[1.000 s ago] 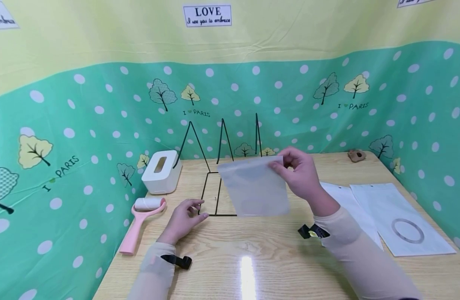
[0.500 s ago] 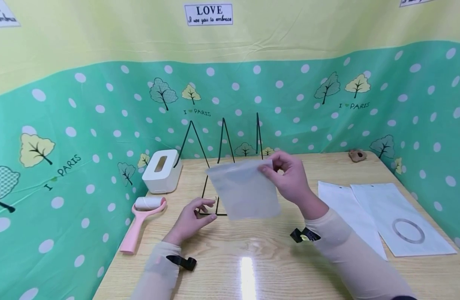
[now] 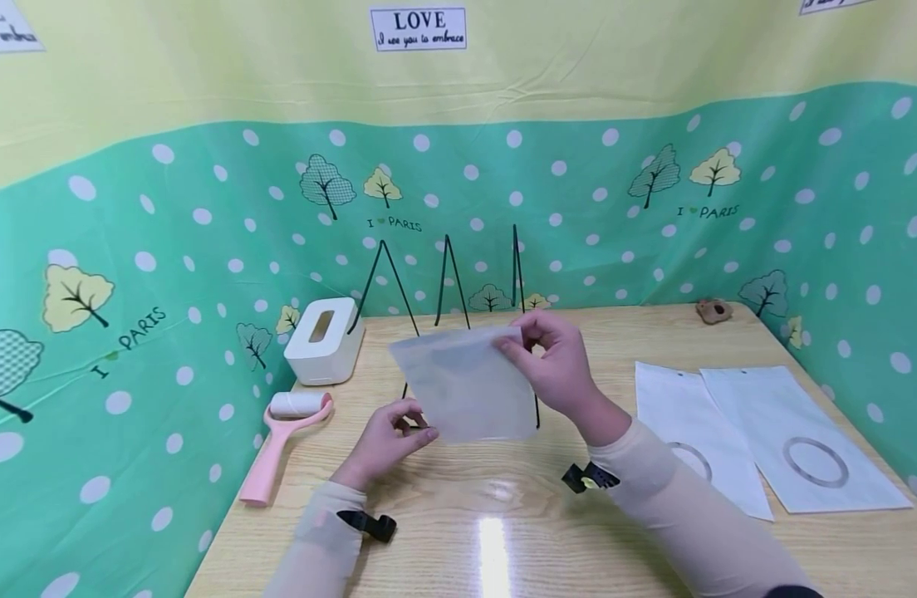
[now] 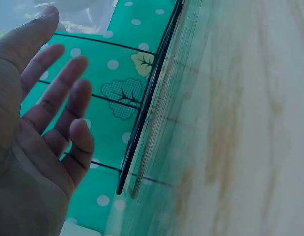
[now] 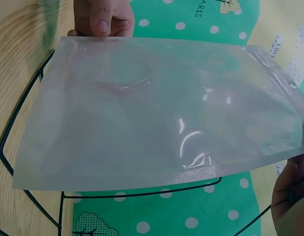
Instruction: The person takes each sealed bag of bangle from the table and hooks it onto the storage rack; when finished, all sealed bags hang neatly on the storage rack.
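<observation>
My right hand [image 3: 551, 365] pinches the top right corner of a frosted plastic zip bag [image 3: 466, 386], which hangs flat in front of a black wire rack [image 3: 399, 286]. In the right wrist view the bag [image 5: 132, 123] spreads across the picture, its zip strip on the right near the holding fingers. My left hand [image 3: 387, 440] is at the bag's lower left corner, fingers loosely bent. The left wrist view shows that hand [image 4: 44, 118] with thumb and fingers apart, the thumb tip overlapping the bag. The bag hides much of the rack's base.
On the left lie a pink lint roller [image 3: 275, 448] and a white tissue box [image 3: 324, 340]. Two flat white bags [image 3: 802, 415], each with a grey ring on it, lie on the right of the wooden table [image 3: 488, 490]. A small brown object [image 3: 713, 311] sits at the back right.
My right hand has brought the zip bag left and slightly down. My left hand has shifted right, from beside the rack's base to the bag's lower left corner.
</observation>
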### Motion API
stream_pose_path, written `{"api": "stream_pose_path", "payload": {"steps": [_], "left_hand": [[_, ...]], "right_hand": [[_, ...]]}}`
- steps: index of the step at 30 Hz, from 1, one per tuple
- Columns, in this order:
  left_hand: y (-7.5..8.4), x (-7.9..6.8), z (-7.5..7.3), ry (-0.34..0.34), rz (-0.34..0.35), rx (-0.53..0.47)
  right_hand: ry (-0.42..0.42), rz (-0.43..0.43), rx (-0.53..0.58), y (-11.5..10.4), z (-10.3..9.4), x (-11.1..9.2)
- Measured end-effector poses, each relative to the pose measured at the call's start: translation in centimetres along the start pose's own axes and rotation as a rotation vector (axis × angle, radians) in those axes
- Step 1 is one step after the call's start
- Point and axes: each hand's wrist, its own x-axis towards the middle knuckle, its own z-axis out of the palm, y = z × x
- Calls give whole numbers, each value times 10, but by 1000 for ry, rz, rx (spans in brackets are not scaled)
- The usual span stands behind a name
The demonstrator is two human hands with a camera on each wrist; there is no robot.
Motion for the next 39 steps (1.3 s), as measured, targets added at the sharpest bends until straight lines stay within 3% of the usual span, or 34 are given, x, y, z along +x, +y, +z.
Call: {"api": "stream_pose_path", "payload": {"steps": [8,23,39], "left_hand": [[4,-2,-4,39,38,-28],[-1,-7,-24,119,74,-17],[-7,-12,-47,198,108,-97]], "right_hand": [[-8,18,-3,-2,11,-2],[-103,78,-25,-2,18,-2],[-164,108,21,3,32,0]]}}
